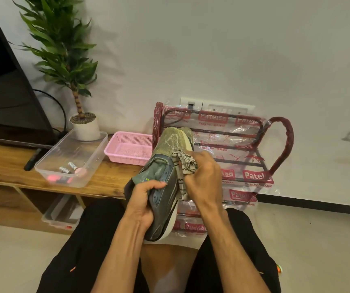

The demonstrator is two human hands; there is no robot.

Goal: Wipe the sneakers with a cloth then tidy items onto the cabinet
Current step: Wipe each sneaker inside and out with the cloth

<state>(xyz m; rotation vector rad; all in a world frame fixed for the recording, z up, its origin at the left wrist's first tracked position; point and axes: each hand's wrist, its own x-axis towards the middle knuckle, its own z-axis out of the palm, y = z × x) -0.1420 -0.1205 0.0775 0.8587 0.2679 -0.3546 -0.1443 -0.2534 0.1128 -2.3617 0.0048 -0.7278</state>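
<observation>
Left hand [146, 199] hides the sneaker's [165, 193] heel, the screen [4, 92] runs off the left edge, the tub's [94, 157] small items [68, 170] too blurred to name.

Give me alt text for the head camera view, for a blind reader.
A seated person's left hand grips an olive sneaker while the right hand presses a striped cloth against it; a pink basket sits on the wooden cabinet.

The left hand [146, 199] grips a green sneaker [165, 178] while the right hand [201, 176] presses a striped cloth [185, 166] against it.
</observation>
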